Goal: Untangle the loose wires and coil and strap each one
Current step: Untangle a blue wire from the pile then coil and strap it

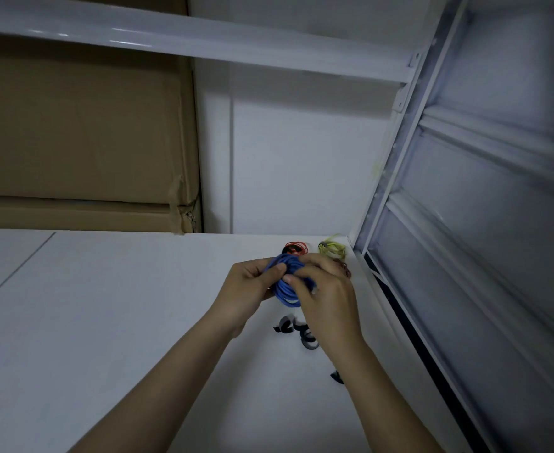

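Head view: a blue wire coil (pixel 288 282) is held above the white shelf surface (pixel 122 322) by both hands, close to the shelf's far right corner. It is gripped on its left side by the left hand (pixel 247 289), thumb over the loops and fingers curled behind, apparently so that the turns are kept stacked and cannot spring apart. The right side is pinched by the right hand (pixel 324 295), fingertips pressed onto the bundle; whether a strap is already being wrapped cannot be told, though a pale strip is glimpsed at the coil's lower edge. Just below the hands, several loose black straps (pixel 296 330) are left lying on the surface, probably kept within easy reach for binding. Behind the hands, a red wire coil (pixel 296 248) and a yellow wire coil (pixel 332 250) are set near the back edge, each seemingly bound with a dark band and parked out of the working area. The blue coil is judged to be at the strapping step.
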Demonstrator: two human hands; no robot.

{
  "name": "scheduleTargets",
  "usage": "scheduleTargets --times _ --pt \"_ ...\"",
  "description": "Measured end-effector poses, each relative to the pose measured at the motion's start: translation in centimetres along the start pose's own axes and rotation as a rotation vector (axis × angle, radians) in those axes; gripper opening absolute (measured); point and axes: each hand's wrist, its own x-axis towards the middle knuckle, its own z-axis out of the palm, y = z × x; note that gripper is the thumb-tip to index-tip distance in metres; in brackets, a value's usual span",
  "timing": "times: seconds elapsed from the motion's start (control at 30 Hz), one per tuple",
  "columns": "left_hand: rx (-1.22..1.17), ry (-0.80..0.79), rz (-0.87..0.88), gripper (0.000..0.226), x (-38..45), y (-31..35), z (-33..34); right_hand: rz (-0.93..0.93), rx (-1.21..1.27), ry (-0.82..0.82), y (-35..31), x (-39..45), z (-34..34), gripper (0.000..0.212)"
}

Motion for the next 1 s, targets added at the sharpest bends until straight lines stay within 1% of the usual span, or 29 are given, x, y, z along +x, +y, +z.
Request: scheduleTargets --times 0.13,0.27,0.37,0.5,0.57,0.7,0.77,0.87,0.9,1.0 --pt "0.039 0.011 0.038 0.022 0.1 0.0 0.2 0.075 -0.012 -0.055 0.4 0.4 0.0 0.013" --pt "0.042 0.032 0.088 0.022 0.4 0.2 0.4 0.004 -0.069 0.003 0.3 0.7 -0.1 0.012" --pt "0.088 0.041 0.143 0.024 0.5 0.5 0.7 0.043 0.001 -0.050 0.4 0.9 0.2 0.014" --pt "0.106 0.040 0.177 0.025 0.7 0.8 0.8 0.046 0.118 0.058 0.1 1.2 0.7 0.009" --pt "0.108 0.040 0.177 0.025 0.8 1.0 0.7 0.094 0.222 0.071 0.1 1.3 1.1 0.009" --pt "0.082 0.053 0.185 0.025 0.9 1.2 0.6 0.201 0.351 0.092 0.4 1.7 1.8 0.015" --pt "0.082 0.062 0.196 0.026 0.9 1.2 0.5 0.210 0.368 0.084 0.4 1.8 2.0 0.014" --pt "0.084 0.068 0.206 0.027 0.9 1.4 0.3 0.163 0.306 0.092 0.4 2.0 2.2 0.013" --pt "0.091 0.072 0.206 0.027 1.0 1.4 0.2 0.166 0.324 0.076 0.3 2.1 2.2 0.013" --pt "0.082 0.088 0.196 0.022 1.0 1.5 -0.2 0.230 0.481 -0.021 0.0 2.8 1.9 0.015"
